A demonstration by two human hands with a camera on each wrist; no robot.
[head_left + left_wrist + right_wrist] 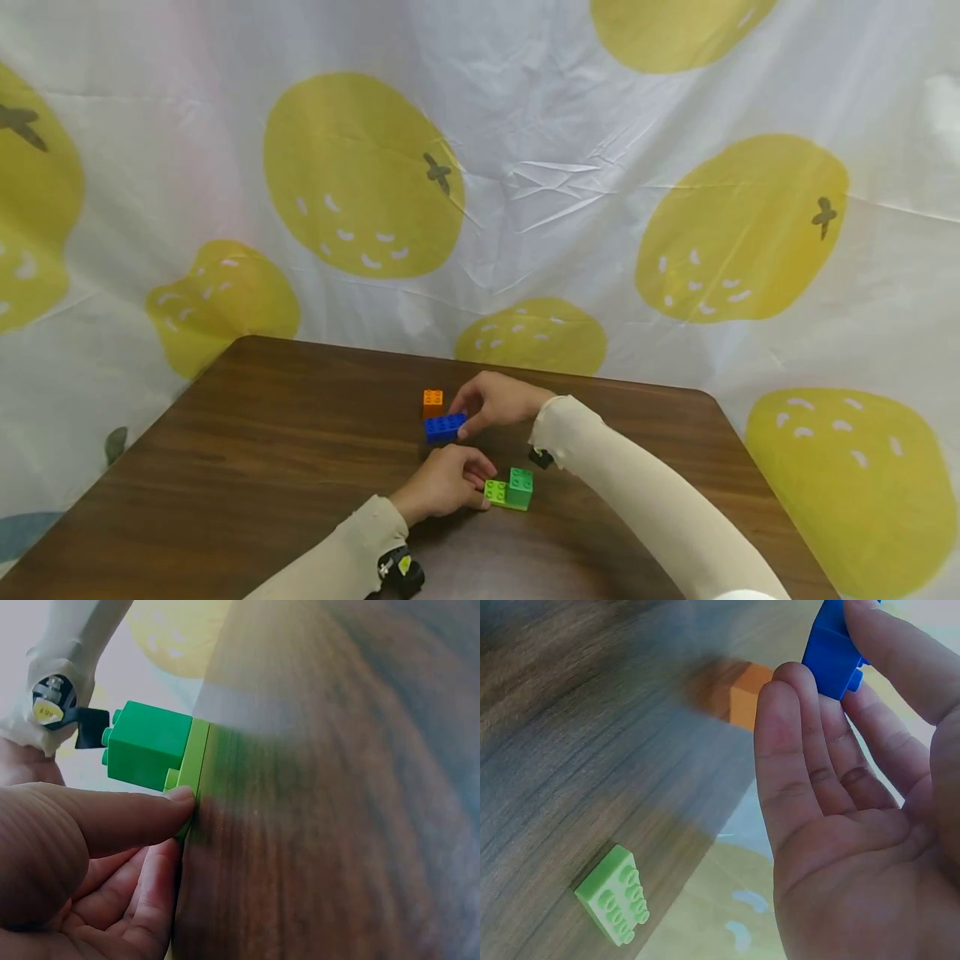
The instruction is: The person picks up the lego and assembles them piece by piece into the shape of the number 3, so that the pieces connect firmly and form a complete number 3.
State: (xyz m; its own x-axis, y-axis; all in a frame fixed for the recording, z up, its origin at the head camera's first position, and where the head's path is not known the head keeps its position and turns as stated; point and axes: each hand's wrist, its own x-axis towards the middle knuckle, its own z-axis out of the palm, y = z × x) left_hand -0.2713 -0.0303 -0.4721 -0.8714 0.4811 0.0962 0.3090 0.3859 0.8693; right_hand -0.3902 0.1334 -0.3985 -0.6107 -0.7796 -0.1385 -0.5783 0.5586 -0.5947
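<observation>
My left hand [442, 485] pinches the left end of a flat light green toy brick [495, 492] between thumb and fingers. A green block [148, 746] with studs on top is stacked on the other end of that flat brick, which lies at the table surface. Farther back, my right hand [501, 402] holds a blue studded brick [444, 427] by its right end, thumb on one side and fingers on the other. Just behind the blue brick an orange brick [432, 402] stands on the table. In the right wrist view the orange brick [748, 696] is partly covered by the fingers.
Another flat light green brick [613, 894] lies on the table in the right wrist view; the head view does not show it. The brown wooden table [247, 467] ends at a white curtain [540, 242] printed with yellow fruit. My right forearm crosses the table's right side.
</observation>
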